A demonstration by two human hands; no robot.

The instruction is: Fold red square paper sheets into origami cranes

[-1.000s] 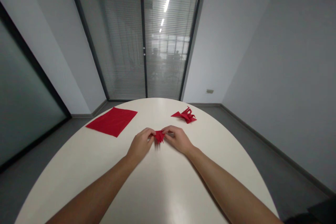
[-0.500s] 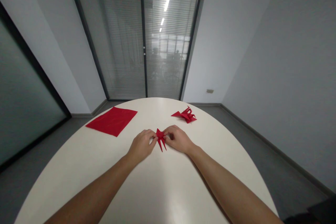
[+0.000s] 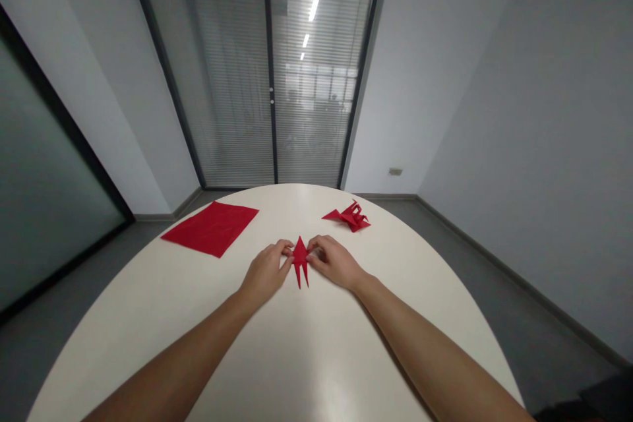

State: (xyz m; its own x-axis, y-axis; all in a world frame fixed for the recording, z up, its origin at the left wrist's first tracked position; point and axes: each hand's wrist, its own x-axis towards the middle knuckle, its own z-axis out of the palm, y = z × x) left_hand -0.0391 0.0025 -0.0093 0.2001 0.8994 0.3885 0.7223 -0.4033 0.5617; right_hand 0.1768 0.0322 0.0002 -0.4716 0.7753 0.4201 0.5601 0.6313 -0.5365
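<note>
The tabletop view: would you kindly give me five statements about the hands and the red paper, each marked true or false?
1. The left hand and right hand both touch the small folded red piece. True.
2. The flat red sheet lies left of the other folded red paper. True.
3. The left hand rests on the flat red sheet. False: white table shows between them.
4. The small piece's two prongs point toward the picture's bottom. True.
5. The right hand holds the other folded red paper. False: that lies apart, beyond the hand.

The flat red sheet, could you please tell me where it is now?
In the head view, the flat red sheet lies on the white table, toward its far left edge, beyond and to the left of the left hand.
</note>
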